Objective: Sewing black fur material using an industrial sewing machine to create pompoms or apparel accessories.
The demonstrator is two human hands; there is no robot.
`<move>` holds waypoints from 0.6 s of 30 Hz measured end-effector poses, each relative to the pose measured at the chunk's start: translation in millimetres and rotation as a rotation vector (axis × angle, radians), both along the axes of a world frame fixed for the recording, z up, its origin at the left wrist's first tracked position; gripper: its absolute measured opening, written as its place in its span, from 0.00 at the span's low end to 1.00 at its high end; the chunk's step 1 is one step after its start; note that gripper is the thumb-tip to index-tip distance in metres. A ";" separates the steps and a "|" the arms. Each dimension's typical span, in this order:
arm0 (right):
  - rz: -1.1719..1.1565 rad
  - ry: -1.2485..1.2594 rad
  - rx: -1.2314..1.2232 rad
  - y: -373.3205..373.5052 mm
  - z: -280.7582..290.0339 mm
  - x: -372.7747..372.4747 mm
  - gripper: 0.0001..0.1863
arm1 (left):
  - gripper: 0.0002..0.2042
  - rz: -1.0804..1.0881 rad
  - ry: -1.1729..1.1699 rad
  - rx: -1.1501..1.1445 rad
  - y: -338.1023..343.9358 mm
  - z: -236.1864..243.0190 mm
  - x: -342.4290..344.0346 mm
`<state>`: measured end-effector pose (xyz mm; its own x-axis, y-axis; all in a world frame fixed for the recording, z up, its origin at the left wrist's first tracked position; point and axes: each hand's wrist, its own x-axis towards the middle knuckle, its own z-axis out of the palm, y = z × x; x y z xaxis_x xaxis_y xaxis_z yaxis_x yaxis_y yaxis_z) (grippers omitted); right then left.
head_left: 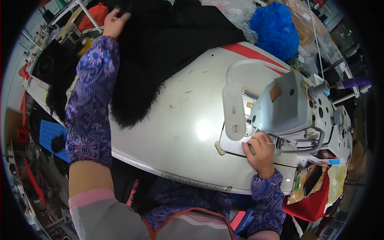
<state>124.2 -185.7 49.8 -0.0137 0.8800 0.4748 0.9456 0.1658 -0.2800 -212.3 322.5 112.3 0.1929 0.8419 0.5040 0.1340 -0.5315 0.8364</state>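
Note:
My left hand (114,25) reaches to the far left, its fingers closed at the edge of a black garment piece (176,30). The piece has a shaggy, fur-like trim (136,106) and spreads over the far left of the white table. My right hand (261,154) rests beside the needle area of a pale sewing machine (280,106), fingers curled. A small dark grey sliver shows by its thumb; I cannot make out what it is. A white lamp arm (234,110) hangs just beyond that hand. Patterned purple sleeves cover both forearms.
Loose dark fibres lie across the white tabletop (168,140), which has a ruler strip (168,174) along its near edge. A blue plastic bag (276,30) stands at the back right. At the near right, a phone (313,180) lies above a red cloth (306,210).

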 end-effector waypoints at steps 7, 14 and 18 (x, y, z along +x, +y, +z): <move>0.126 -0.051 0.072 1.6 2.3 -3.8 0.10 | 0.28 -0.280 1.405 0.649 -140.3 -30.0 -47.0; 0.412 -0.022 0.236 24.8 6.5 -54.8 0.13 | 0.18 0.014 1.008 0.403 -188.9 13.2 -27.8; 0.484 0.108 0.255 60.1 12.3 -89.9 0.15 | 0.23 0.295 0.676 -0.354 -161.3 5.0 4.9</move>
<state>34.3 -125.6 62.1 -0.3274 0.6421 0.6932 0.7128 0.6494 -0.2649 -207.4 161.1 117.3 0.1060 0.9929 0.0531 0.7624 -0.1154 0.6367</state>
